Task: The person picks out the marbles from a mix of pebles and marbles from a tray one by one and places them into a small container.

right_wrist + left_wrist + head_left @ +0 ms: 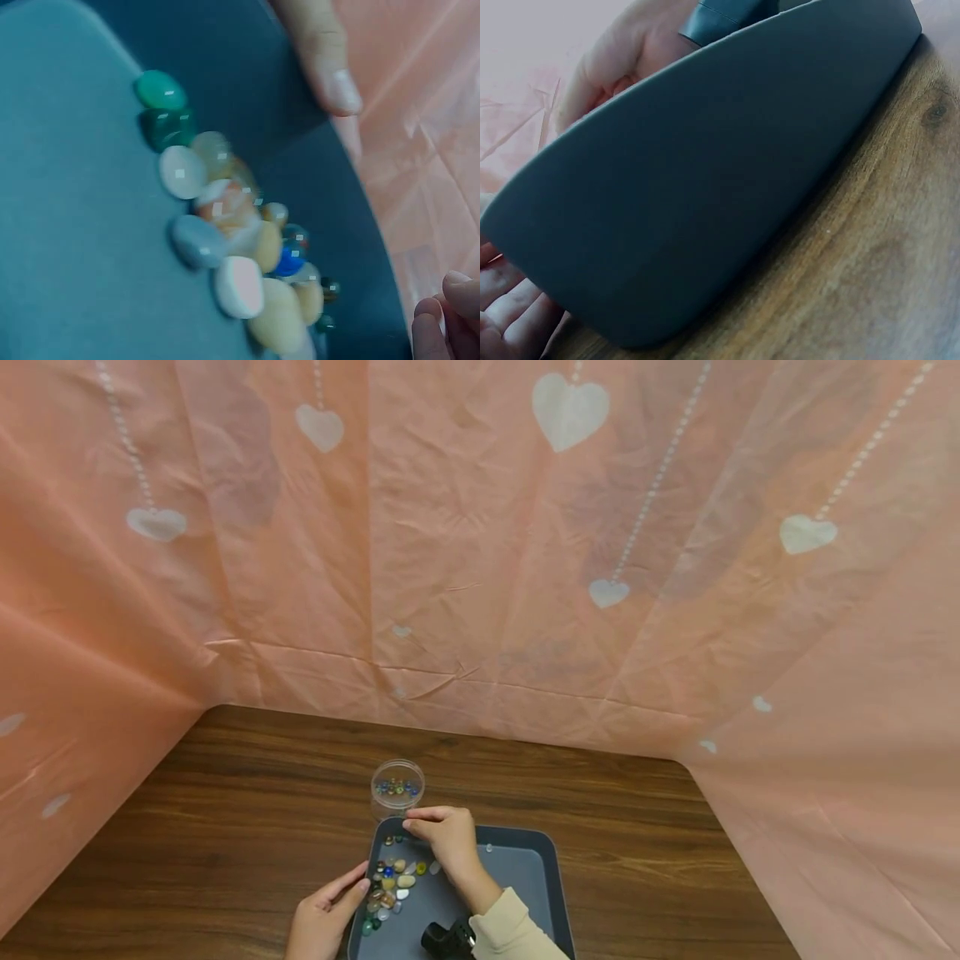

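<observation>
My left hand (322,914) grips the left rim of a grey rectangular tray (546,881), its thumb over the rim in the right wrist view. Polished stones (274,315) and glass marbles (291,259) lie clustered along that side inside the tray. Above the tray's far left corner is my right hand (452,843), thumb and index fingertips close together, beside a round clear container (375,799) holding several small marbles (397,787). Whether anything sits between those fingertips is too small to tell. The left wrist view shows mostly the tray's outer wall (705,165).
A brown wood-grain table (225,810) lies under the tray. Pink fabric walls with white hearts (480,568) enclose its back and sides. A black device (447,941) sits at my right wrist. One small clear bead (489,847) lies near the tray's far edge.
</observation>
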Motion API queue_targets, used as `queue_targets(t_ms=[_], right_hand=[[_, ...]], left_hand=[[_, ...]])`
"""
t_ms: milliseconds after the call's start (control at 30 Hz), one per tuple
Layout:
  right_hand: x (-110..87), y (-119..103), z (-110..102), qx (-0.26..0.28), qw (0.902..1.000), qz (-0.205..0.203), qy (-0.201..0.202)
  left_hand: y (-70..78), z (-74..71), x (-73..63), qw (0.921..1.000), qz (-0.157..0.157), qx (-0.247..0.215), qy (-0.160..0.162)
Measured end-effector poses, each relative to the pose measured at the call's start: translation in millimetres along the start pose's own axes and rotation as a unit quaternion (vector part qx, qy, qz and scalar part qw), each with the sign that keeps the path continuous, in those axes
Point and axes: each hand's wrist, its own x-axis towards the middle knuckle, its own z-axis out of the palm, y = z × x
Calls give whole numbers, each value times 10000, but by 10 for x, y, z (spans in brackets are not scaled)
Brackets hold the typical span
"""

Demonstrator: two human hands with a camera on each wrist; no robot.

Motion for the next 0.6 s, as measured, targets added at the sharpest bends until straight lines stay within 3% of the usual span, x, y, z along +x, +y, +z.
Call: queue_targets(t_ms=[300, 600], right_hand=[[-27, 99, 62, -143, 9998, -30, -93], [-40, 163, 130, -674, 9975, -126, -196]], left_hand=[[-3, -4, -5, 10000, 50, 16, -44], [0, -8, -10, 9999, 102, -30, -99]])
